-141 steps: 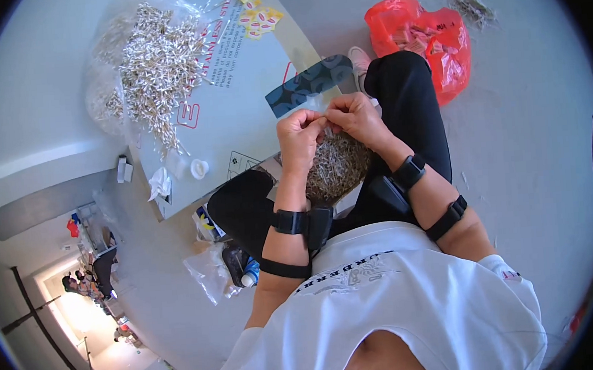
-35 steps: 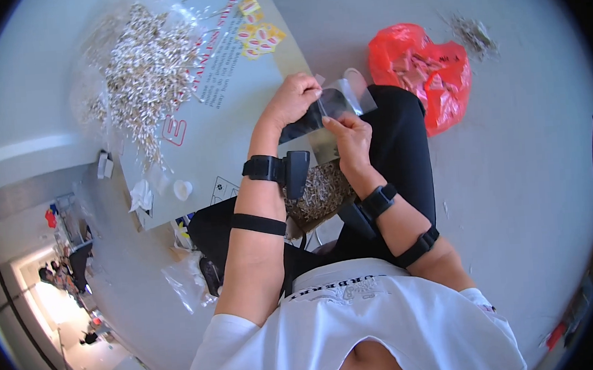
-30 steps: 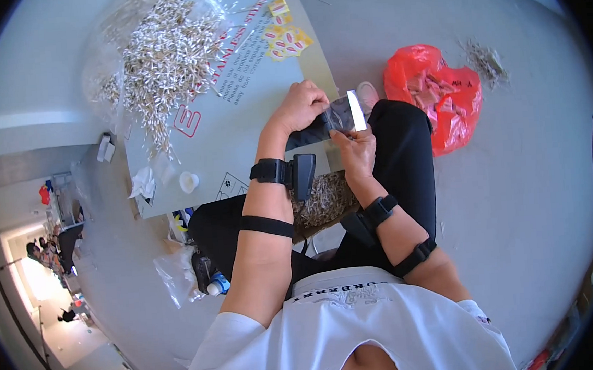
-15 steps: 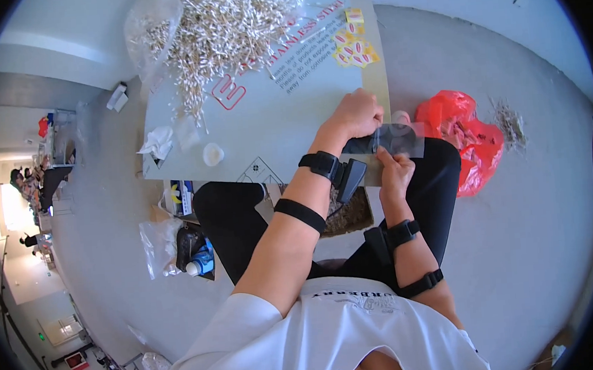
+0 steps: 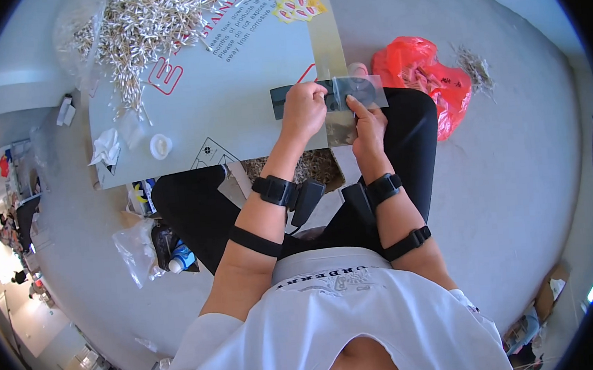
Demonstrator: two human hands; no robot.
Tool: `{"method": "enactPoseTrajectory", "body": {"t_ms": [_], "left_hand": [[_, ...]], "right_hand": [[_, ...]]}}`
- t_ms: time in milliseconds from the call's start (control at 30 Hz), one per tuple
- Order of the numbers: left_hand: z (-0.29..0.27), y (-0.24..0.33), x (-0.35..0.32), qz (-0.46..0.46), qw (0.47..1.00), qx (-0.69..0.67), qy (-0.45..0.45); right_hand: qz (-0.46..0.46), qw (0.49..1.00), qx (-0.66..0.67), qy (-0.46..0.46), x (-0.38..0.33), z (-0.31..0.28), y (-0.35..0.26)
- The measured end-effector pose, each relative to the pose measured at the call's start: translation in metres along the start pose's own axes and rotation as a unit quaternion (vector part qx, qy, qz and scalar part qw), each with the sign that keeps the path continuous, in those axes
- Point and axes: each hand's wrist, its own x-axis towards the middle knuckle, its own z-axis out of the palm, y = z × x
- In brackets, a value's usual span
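Note:
Over the right edge of the table [image 5: 189, 127], both hands are on a flat strip of thin plastic [image 5: 359, 91], clear at its right end and dark and glossy toward the left. A pale line crosses it near the middle. My left hand [image 5: 303, 112] is closed, its fingertips pinched on the dark part; whether anything small is between them is hidden. My right hand [image 5: 369, 126] holds the clear end near its lower edge, thumb on top and the other fingers underneath. A large heap of white-tipped cotton swabs [image 5: 151, 27] lies at the far left, partly in a clear bag.
Small yellow-and-white labels [image 5: 300, 4] lie at the far right of the table. A white round cap [image 5: 160, 146] and a crumpled tissue [image 5: 105, 148] are near its left corner. A red plastic bag [image 5: 421, 73] sits on the floor at right, beside loose swabs [image 5: 474, 69]. An open box [image 5: 336, 168] stands below the table edge.
The view has shifted, so table and hands appear further left and up. My left hand has moved left away from my right along the strip, and more of the dark part now shows.

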Motion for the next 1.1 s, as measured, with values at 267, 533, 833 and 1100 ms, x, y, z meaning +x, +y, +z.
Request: {"method": "enactPoseTrajectory", "body": {"t_ms": [267, 533, 833, 1100], "left_hand": [[0.008, 0.032, -0.013, -0.3, 0.899, -0.307, -0.086], [0.021, 0.048, -0.025, -0.342, 0.695, -0.633, -0.008], [0.023, 0.035, -0.007, -0.351, 0.59, -0.726, 0.038], [0.015, 0.034, -0.01, -0.375, 0.714, -0.584, 0.091]], "right_hand": [[0.032, 0.998, 0.051, -0.025, -0.003, -0.001, -0.009], [0.038, 0.996, 0.058, -0.051, 0.005, -0.005, -0.001], [0.033, 0.995, 0.072, -0.058, 0.002, -0.001, -0.009], [0.026, 0.998, 0.061, -0.014, 0.008, -0.004, -0.002]]}}
